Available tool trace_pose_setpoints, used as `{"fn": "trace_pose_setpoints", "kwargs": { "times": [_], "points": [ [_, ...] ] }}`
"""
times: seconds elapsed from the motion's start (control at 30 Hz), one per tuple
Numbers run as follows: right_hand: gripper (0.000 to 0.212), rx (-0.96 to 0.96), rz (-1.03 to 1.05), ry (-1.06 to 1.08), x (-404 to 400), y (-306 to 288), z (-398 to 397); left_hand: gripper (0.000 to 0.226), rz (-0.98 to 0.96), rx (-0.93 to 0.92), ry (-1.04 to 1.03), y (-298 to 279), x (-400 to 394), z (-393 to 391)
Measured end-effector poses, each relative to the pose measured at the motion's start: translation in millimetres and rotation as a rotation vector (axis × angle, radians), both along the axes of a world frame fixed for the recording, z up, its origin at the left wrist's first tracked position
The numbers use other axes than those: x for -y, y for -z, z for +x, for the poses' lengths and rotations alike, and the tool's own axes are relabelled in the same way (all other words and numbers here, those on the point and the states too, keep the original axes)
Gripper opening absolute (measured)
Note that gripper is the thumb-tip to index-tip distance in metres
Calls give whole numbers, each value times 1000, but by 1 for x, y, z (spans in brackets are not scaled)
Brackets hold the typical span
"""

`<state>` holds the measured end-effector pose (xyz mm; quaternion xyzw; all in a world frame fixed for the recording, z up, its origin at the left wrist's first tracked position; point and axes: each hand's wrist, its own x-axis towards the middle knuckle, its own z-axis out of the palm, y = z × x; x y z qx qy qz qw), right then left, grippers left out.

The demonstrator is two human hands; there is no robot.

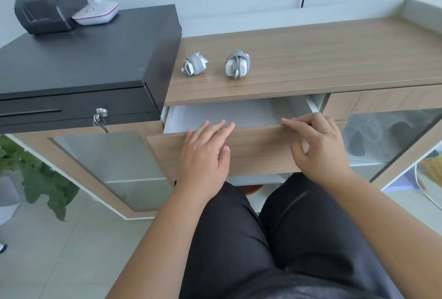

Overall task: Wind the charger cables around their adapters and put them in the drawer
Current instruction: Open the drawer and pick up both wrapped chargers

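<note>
Two wound chargers sit side by side on the wooden surface (311, 54), near its left end and well back from the front edge. The left charger (194, 63) has its grey cable looped around the adapter, with the plug prongs pointing to the right. The right charger (237, 63) is a white block, wrapped both ways in the same grey cable.

Below them the drawer (251, 145) is pulled partly out, showing a pale inside with neither charger in it. The left hand (207, 150) lies flat against the drawer's wooden front, fingers straight, their tips reaching over its top edge; its grip is apart and holds nothing. The right hand (318, 148) rests at the right end of that top edge, fingers bent over the edge and thumb on the front, so its grip is loosely clamped on the drawer.

To the left, a black cash box (83, 59) stands on the surface, keys (100, 119) hanging from its lock. On it, at the far left, are a dark printer (45, 4) and a white lamp base (96, 14). Near left, by the floor, is a green plant (40, 179).
</note>
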<state>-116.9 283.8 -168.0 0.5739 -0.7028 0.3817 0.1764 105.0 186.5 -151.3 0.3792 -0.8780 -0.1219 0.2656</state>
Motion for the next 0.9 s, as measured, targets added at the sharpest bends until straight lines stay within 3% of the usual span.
{"fn": "trace_pose_setpoints", "kwargs": {
  "times": [0.43, 0.6, 0.77, 0.9],
  "points": [
    [34, 81, 46, 30, -21, -18, 15, 43, 38, 66, -3, -10, -28, 14],
    [25, 320, 401, -27, -8, -68, 7, 34, -105, 171, -10, -39, -30, 13],
    [27, 326, 311, -93, 51, -110, -5, 33, -238, 57, -61, -91, 42, -28],
    [49, 370, 384, -166, 115, -120, -16, 49, -65, 170, -119, -104, 121, -58]
  ]
}}
